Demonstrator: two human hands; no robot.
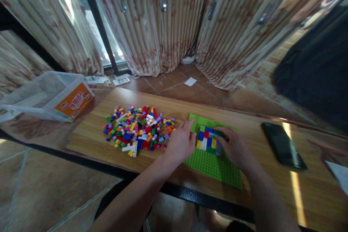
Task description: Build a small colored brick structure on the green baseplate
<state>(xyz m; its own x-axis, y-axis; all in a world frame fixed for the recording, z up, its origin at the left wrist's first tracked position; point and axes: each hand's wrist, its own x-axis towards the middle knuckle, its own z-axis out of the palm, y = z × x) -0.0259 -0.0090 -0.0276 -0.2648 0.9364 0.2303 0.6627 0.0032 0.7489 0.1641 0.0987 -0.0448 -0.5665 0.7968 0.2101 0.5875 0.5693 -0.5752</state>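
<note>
A light green studded baseplate (209,168) lies on the wooden board, with a patch of toy bricks (206,139) in blue, red, yellow, white and green joined on its upper middle. My right hand (233,145) is over the right side of that patch, thumb and forefinger closed on a dark green brick (221,135). Whether this brick is pressed down onto the studs I cannot tell. My left hand (181,141) rests at the left edge of the baseplate, fingers stretched out and thumb apart, with nothing seen in it.
A heap of loose bricks (144,127) spreads over the board to the left. A clear plastic box (49,94) with an orange label stands beyond it. A black phone (282,145) lies to the right, near a white sheet (338,175). Curtains (152,29) hang behind.
</note>
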